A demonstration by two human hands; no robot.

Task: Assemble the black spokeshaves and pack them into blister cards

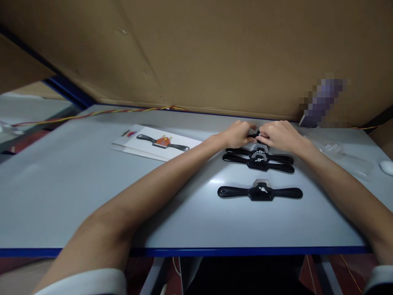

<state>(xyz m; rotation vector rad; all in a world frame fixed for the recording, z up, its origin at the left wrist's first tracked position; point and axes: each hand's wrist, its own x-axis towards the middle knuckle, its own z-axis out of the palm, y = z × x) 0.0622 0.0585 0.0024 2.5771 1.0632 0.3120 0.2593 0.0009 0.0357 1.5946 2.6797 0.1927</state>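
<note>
Both hands are at the far end of a row of black spokeshaves, close together. My left hand has its fingers closed on the left side of the farthest spokeshave. Thumb and curled fingers of my right hand grip that same tool near its middle, covering most of it. Just nearer lie two more spokeshaves, close together, the front one with its blade plate and silver wing screw showing. Apart from these, closer to the table's front, another spokeshave lies flat.
Printed cards picturing a spokeshave lie left of my left forearm. Clear plastic bags lie to the right, near a white rounded object. A phone-like object, partly pixelated, leans on the cardboard back wall. Twisted wires run along the rear edge.
</note>
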